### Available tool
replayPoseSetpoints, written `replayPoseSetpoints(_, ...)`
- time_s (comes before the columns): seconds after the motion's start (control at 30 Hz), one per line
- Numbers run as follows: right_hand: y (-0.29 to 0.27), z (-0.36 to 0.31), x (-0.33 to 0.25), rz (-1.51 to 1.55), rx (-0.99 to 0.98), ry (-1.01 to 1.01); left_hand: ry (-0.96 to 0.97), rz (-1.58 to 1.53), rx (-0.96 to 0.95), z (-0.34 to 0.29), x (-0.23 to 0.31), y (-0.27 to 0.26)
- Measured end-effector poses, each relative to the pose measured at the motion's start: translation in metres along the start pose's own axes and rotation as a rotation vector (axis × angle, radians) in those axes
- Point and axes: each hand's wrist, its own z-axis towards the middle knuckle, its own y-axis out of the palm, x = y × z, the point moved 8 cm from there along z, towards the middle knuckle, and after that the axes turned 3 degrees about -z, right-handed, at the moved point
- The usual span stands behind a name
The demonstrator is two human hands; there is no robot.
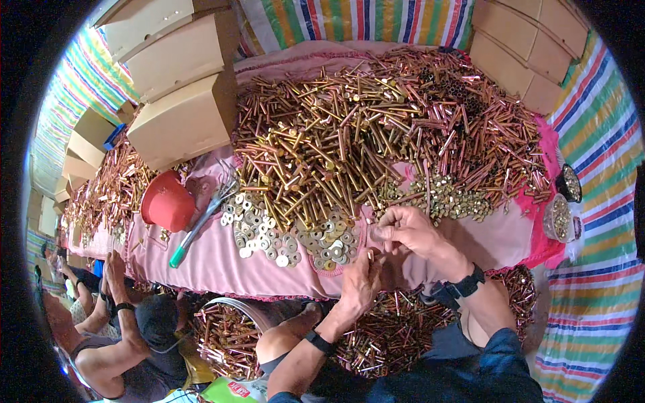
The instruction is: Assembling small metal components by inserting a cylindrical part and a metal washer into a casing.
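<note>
Both of my hands are close together over the front of a pink cloth [463, 245]. My left hand [361, 280] is closed in a pinch around something small and mostly hidden. My right hand [408, 232] is just above and to its right, fingers bent and pressed together; I cannot make out what they hold. Flat round washers [259, 232] lie in a heap to the left of my hands. Small brass-coloured nuts [447, 200] are piled beyond my right hand. Behind them rises a large mound of long golden bolts [336, 154], with reddish metal sleeves farther right.
A red plastic bucket [168, 203] tips on the cloth beside a green-ended rod [191, 236]. Cardboard boxes [178, 124] stack at the back left, more at the back right. Clear tubs [559, 218] stand at right. Below, a bucket [245, 316] holds bolts. Another person [114, 356] sits at left.
</note>
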Motion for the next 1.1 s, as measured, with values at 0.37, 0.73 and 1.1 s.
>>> replayPoseSetpoints(0.37,-0.013,-0.022,-0.018,-0.549,0.167,-0.224,0.028,0.148,-0.061,-0.003,-0.004,0.011)
replayPoseSetpoints(0.73,-0.126,-0.035,-0.027,-0.869,0.625,-0.141,-0.034,-0.107,0.081,-0.001,0.004,0.003)
replayPoseSetpoints(1.1,-0.220,-0.069,-0.023,-0.928,1.008,-0.149,0.108,0.241,0.124,0.001,0.021,-0.003)
